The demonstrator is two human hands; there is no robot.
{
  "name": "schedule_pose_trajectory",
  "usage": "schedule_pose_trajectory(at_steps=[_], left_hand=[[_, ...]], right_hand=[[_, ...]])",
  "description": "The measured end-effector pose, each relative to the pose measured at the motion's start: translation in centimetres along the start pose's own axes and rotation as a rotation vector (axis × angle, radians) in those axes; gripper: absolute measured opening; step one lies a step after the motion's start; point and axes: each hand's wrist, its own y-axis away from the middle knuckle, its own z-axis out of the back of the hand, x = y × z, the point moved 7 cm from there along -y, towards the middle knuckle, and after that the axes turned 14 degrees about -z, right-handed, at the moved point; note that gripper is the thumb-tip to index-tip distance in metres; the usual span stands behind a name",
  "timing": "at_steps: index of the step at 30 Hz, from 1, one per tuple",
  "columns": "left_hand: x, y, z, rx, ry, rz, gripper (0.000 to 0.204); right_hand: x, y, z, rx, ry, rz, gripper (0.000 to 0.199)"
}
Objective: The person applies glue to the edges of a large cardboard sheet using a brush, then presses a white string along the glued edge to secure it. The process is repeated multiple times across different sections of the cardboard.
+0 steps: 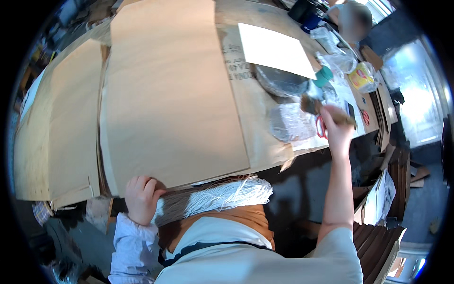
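Left hand [140,199] curled at the near edge of the brown sheet [170,99], grip unclear; farther out, the right hand [336,128] clasps a brush [310,104] in its fingers over the desk [250,12], brushwork seemingly, next wanting clearance past the red scissors [321,128]!
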Motion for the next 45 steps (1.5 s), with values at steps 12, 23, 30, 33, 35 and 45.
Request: schedule_pose_trajectory(at_steps=[12, 23, 30, 33, 35, 45], left_hand=[[-3.4, 8.4, -8.8, 0.299, 0.115, 0.108, 0.018], [-4.3, 5.9, -4.4, 0.012, 0.222, 0.003, 0.005], [-1.8, 9.6, -2.0, -0.018, 0.509, 0.36, 0.005], [-0.8, 9.1, 0.8, 0.135, -0.033, 0.173, 0.015], [-0.3, 9.6, 2.3, 0.035, -0.143, 0.18, 0.009], [2.4, 8.4, 1.3, 0.168, -0.185, 0.158, 0.008]], right_hand=[[-3.8, -11.1, -6.1, -0.088, -0.043, -0.237, 0.029], [-2.6, -11.6, -2.9, -0.331, 0.456, -0.062, 0.044], [5.8, 3.6, -7.4, 0.116, -0.369, -0.033, 0.018], [7.1, 15.0, -12.8, 0.371, -0.325, 0.034, 0.014], [10.3, 20.1, -18.1, 0.752, -0.147, 0.369, 0.021], [13.8, 24.8, -26.9, 0.893, 0.058, 0.523, 0.014]])
